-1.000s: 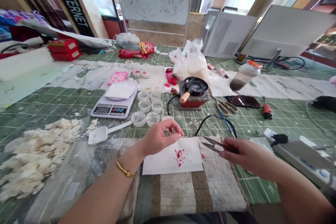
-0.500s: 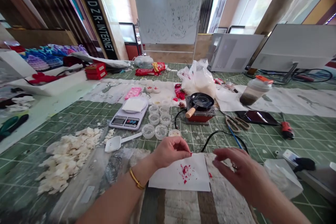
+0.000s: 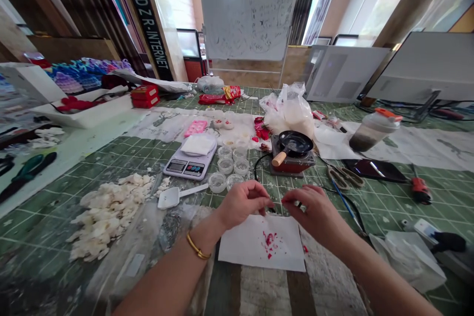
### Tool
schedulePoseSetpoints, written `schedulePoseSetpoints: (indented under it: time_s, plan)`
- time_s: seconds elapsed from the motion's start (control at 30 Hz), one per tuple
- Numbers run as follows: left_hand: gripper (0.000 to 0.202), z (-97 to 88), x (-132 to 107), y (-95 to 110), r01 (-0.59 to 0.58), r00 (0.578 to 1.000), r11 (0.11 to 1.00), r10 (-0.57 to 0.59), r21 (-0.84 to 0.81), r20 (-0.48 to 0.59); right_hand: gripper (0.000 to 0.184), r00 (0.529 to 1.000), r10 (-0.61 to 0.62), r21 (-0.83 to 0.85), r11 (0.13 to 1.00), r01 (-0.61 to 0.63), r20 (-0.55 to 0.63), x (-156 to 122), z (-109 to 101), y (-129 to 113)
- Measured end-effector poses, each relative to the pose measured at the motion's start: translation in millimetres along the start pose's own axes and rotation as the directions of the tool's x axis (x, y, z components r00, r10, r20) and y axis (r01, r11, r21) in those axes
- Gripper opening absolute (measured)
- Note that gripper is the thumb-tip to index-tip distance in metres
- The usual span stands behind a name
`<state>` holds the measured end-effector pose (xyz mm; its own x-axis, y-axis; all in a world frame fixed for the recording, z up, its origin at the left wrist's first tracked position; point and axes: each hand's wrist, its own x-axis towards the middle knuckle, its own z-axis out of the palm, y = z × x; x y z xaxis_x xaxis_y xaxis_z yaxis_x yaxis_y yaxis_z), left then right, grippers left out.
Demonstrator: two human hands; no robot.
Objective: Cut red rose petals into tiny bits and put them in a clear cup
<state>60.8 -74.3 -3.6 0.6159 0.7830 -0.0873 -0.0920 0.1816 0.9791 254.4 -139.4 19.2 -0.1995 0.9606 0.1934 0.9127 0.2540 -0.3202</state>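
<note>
My left hand (image 3: 244, 203) is curled with its fingertips pinched together, just above the top edge of a white paper sheet (image 3: 261, 249). My right hand (image 3: 314, 215) reaches in from the right, its fingertips close to the left hand's. Whatever lies between the fingers of either hand is hidden. Small crimson flakes (image 3: 270, 243) are scattered on the sheet, which rests on a striped woven cushion (image 3: 266, 291). A gold bangle (image 3: 198, 247) circles my left wrist.
Around the hands are a pile of white shreds (image 3: 109, 213), a white scoop (image 3: 171, 197), several small clear pots (image 3: 217, 182) and a digital scale (image 3: 190, 165). Further right are a small black pan on a red heater (image 3: 294, 145), scissors (image 3: 344, 177) and a blue-handled brush (image 3: 346, 205).
The small snips held in my right hand one second ago are gone from it. My right hand has moved left towards my left hand, and the whole view has swung left.
</note>
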Motion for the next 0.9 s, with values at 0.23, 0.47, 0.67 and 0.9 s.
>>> schedulePoseSetpoints:
  time_s: [0.23,0.47,0.67,0.9]
  plan:
    - [0.028,-11.6,-7,21,0.037,0.989,0.905,0.028,0.423,-0.147,0.021,0.988,0.152,-0.104,0.984,-0.148,0.04,10,6,20]
    - [0.012,-20.5,-26,47,0.186,0.971,0.19,-0.183,0.964,-0.151,0.024,0.952,0.289,-0.04,0.957,-0.286,0.105,-21,-13,14]
    - [0.019,-30.7,-28,41,0.212,0.929,0.144,-0.336,0.967,-0.154,0.027,0.807,0.425,0.316,0.764,-0.563,0.41,-45,0,24]
    - [0.02,-39.3,-23,29,0.182,0.914,0.218,-0.396,0.959,-0.084,0.026,0.765,0.394,0.463,0.624,-0.63,0.509,-47,18,17]
